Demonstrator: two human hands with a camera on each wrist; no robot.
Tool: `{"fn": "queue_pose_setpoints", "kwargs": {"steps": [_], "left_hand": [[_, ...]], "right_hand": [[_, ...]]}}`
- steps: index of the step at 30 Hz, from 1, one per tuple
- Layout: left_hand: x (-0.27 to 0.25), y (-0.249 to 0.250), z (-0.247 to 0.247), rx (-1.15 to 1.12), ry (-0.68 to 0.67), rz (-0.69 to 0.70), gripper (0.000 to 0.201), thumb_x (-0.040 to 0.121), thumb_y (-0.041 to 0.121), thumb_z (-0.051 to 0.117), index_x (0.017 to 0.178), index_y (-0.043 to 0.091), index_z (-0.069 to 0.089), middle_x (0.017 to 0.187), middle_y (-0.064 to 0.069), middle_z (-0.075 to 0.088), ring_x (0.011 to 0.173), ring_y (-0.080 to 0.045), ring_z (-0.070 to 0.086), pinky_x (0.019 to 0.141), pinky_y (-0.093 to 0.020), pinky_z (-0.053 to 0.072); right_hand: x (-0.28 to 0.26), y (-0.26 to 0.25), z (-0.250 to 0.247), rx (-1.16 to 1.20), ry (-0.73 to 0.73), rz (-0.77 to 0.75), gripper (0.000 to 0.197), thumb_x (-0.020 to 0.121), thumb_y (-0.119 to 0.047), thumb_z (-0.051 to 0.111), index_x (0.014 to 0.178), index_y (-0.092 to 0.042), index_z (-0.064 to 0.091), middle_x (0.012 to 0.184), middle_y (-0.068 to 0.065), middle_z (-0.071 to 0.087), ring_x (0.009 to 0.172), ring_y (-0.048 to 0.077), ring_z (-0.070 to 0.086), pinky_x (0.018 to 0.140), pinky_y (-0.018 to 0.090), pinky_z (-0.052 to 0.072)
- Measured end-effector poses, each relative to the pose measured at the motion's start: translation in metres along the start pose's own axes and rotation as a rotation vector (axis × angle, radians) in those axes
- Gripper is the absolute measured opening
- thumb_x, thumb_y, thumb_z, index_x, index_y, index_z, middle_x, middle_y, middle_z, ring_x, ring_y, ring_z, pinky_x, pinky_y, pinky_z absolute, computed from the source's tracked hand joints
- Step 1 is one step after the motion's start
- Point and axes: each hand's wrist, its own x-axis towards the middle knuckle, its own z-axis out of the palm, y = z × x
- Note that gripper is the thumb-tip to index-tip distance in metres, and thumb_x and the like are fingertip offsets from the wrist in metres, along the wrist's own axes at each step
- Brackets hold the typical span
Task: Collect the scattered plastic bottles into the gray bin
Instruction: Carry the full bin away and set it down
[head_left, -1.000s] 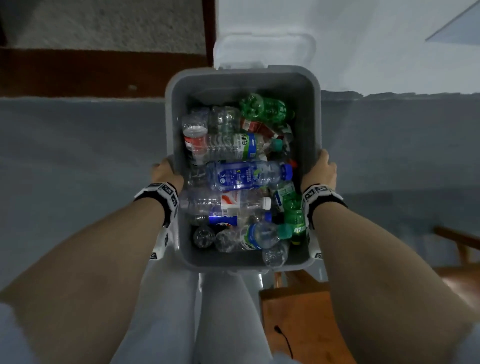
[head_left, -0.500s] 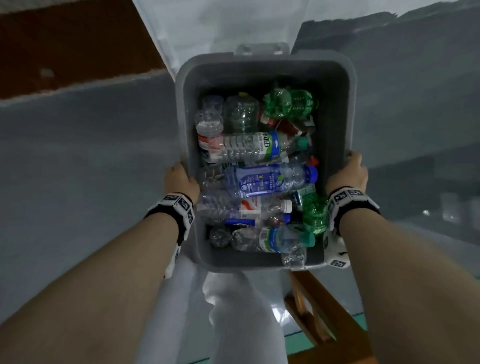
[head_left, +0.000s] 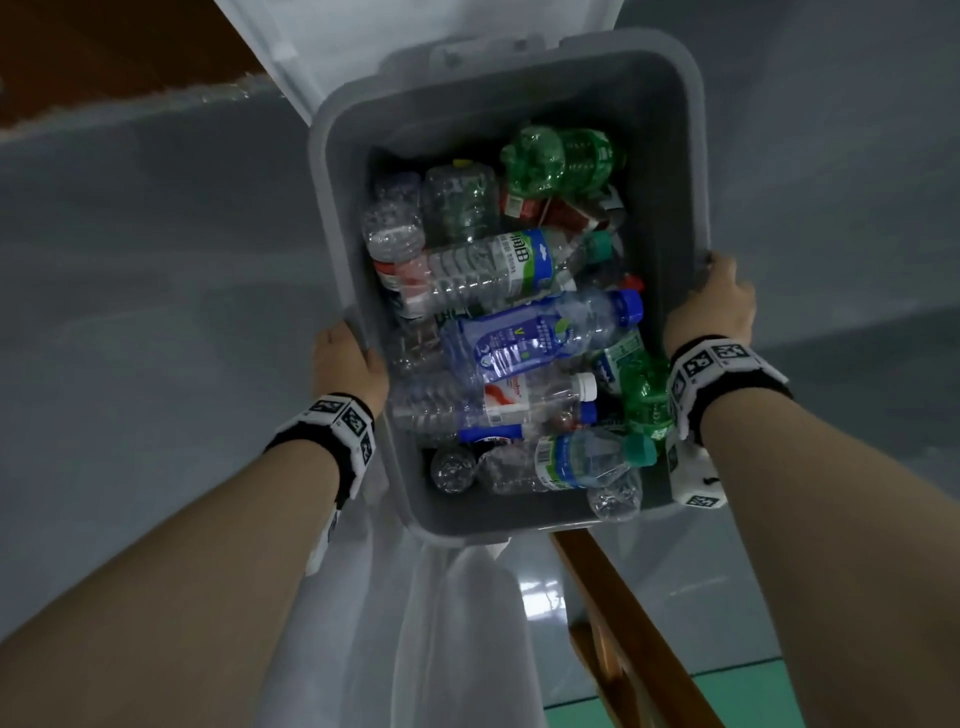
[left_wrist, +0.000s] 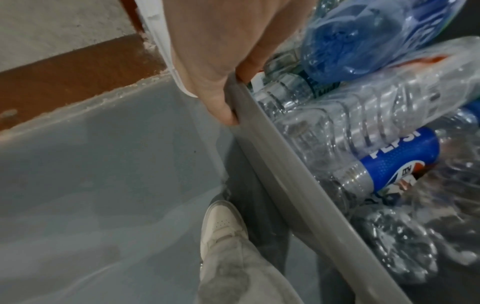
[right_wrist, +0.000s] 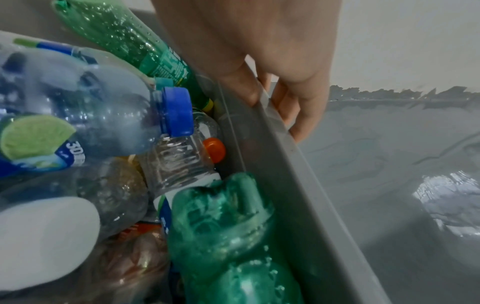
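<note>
Left grip (head_left: 347, 358) and right grip (head_left: 712, 304) curled over opposite rims of the gray bin (head_left: 675, 156), carrying it clear of the floor (head_left: 156, 260). Packed with plastic bottles (head_left: 519, 338) lying crosswise inside. Swung toward the right since 1 s ago, with floor and wall sliding past; collection apparently finished, only transport left

one gray bin (head_left: 688, 171), two hands on it, left (head_left: 345, 364) and right (head_left: 714, 306), roughly a dozen plastic bottles (head_left: 540, 338) piled inside, hard to count exactly, two clearly green
</note>
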Motion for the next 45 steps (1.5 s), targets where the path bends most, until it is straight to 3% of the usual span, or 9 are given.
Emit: {"fn": "queue_pose_setpoints", "kwargs": {"steps": [8, 14, 17, 20, 24, 30, 35, 41, 45], "left_hand": [[-0.006, 0.026, -0.008, 0.057, -0.124, -0.048, 0.043, 0.097, 0.014, 0.042, 0.132, -0.008, 0.038, 0.137, -0.026, 0.039, 0.126, -0.038, 0.039, 0.105, -0.041, 0.033], [0.0, 0.055, -0.053, 0.085, -0.104, -0.009, 0.035, 0.098, 0.013, 0.038, 0.121, -0.01, 0.049, 0.128, -0.028, 0.048, 0.119, -0.04, 0.045, 0.097, -0.041, 0.035], [0.005, 0.079, -0.094, 0.086, -0.048, 0.129, 0.033, 0.1, 0.014, 0.034, 0.12, -0.007, 0.051, 0.128, -0.023, 0.046, 0.115, -0.038, 0.047, 0.095, -0.04, 0.036], [0.01, 0.104, -0.138, 0.149, 0.028, 0.431, 0.032, 0.098, 0.016, 0.04, 0.124, 0.005, 0.057, 0.129, -0.013, 0.046, 0.109, -0.031, 0.051, 0.092, -0.036, 0.042], [0.025, 0.138, -0.195, 0.111, 0.188, 0.656, 0.031, 0.097, 0.014, 0.043, 0.122, 0.004, 0.059, 0.121, -0.015, 0.048, 0.105, -0.033, 0.052, 0.089, -0.042, 0.048], [0.041, 0.183, -0.262, 0.061, 0.471, 0.654, 0.036, 0.097, 0.012, 0.042, 0.131, 0.009, 0.051, 0.145, -0.014, 0.033, 0.133, -0.029, 0.034, 0.102, -0.036, 0.04], [0.065, 0.197, -0.296, -0.021, 0.559, 0.6, 0.035, 0.098, 0.012, 0.039, 0.13, 0.009, 0.052, 0.143, -0.014, 0.036, 0.133, -0.029, 0.033, 0.103, -0.038, 0.041], [0.088, 0.185, -0.312, 0.037, 0.524, 0.611, 0.035, 0.096, 0.009, 0.039, 0.129, 0.008, 0.051, 0.134, -0.014, 0.044, 0.12, -0.031, 0.045, 0.099, -0.041, 0.044], [0.09, 0.182, -0.315, -0.016, 0.436, 0.491, 0.037, 0.098, 0.013, 0.034, 0.129, 0.008, 0.053, 0.133, -0.016, 0.043, 0.12, -0.031, 0.044, 0.101, -0.039, 0.04]], "right_hand": [[0.01, -0.013, -0.002, -0.044, -0.122, 0.083, 0.053, 0.093, -0.01, 0.042, 0.145, -0.01, 0.03, 0.138, 0.024, 0.039, 0.123, 0.041, 0.044, 0.097, 0.043, 0.04], [-0.011, -0.06, -0.035, -0.075, -0.177, -0.008, 0.047, 0.092, -0.012, 0.043, 0.139, -0.006, 0.039, 0.136, 0.023, 0.039, 0.122, 0.041, 0.044, 0.096, 0.043, 0.042], [-0.02, -0.102, -0.058, -0.079, -0.169, -0.133, 0.046, 0.093, -0.013, 0.043, 0.138, -0.01, 0.041, 0.138, 0.02, 0.038, 0.124, 0.04, 0.042, 0.097, 0.044, 0.041], [-0.027, -0.154, -0.082, -0.038, -0.147, -0.242, 0.046, 0.095, -0.014, 0.043, 0.14, -0.011, 0.039, 0.142, 0.017, 0.035, 0.127, 0.037, 0.04, 0.099, 0.045, 0.041], [-0.04, -0.224, -0.114, 0.041, -0.094, -0.398, 0.046, 0.095, -0.015, 0.042, 0.141, -0.018, 0.038, 0.142, 0.012, 0.034, 0.124, 0.034, 0.043, 0.094, 0.042, 0.044], [-0.061, -0.307, -0.145, 0.084, 0.121, -0.597, 0.051, 0.089, -0.01, 0.046, 0.138, -0.022, 0.04, 0.139, 0.01, 0.03, 0.126, 0.028, 0.031, 0.091, 0.035, 0.044], [-0.074, -0.345, -0.145, -0.01, 0.165, -0.672, 0.062, 0.081, -0.007, 0.048, 0.138, -0.028, 0.037, 0.138, 0.013, 0.024, 0.122, 0.03, 0.029, 0.084, 0.034, 0.043], [-0.07, -0.358, -0.135, -0.1, 0.115, -0.609, 0.075, 0.075, -0.002, 0.045, 0.14, -0.037, 0.032, 0.14, 0.015, 0.022, 0.12, 0.034, 0.029, 0.082, 0.036, 0.04], [-0.071, -0.359, -0.134, 0.024, -0.047, -0.537, 0.073, 0.077, 0.008, 0.029, 0.134, -0.037, 0.035, 0.118, 0.01, 0.035, 0.104, 0.027, 0.034, 0.073, 0.036, 0.038]]}}
